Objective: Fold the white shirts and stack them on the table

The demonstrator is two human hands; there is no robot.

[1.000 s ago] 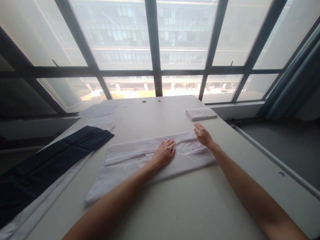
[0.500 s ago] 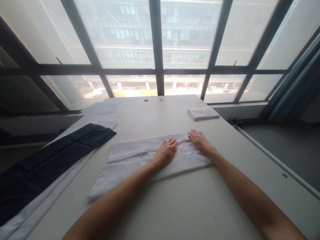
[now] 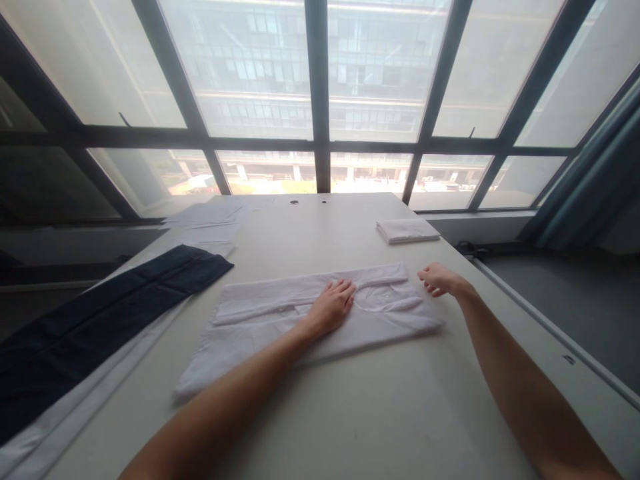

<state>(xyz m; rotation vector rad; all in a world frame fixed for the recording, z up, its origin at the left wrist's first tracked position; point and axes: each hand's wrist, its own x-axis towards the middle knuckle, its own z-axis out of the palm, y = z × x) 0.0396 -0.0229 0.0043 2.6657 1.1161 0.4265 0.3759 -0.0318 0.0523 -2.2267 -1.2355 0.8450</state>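
Observation:
A long white folded garment [image 3: 280, 347] lies across the middle of the white table, with folds and a curved edge at its right part. My left hand [image 3: 333, 303] rests flat on top of it, fingers stretched out. Just past the garment's right end, my right hand [image 3: 440, 279] hovers apart from the cloth, its fingers loosely curled with nothing visible in them.
A dark navy folded cloth [image 3: 115, 313] lies over white cloth [image 3: 100, 393] on the left. White sheets [image 3: 205, 220] lie behind it. A small folded white cloth [image 3: 407, 231] sits near the table's [image 3: 320, 240] right edge. Tall windows stand behind the table.
My right hand has lifted off the garment and moved right, its fingers curling, which uncovers the garment's right end. My left hand has stayed in place.

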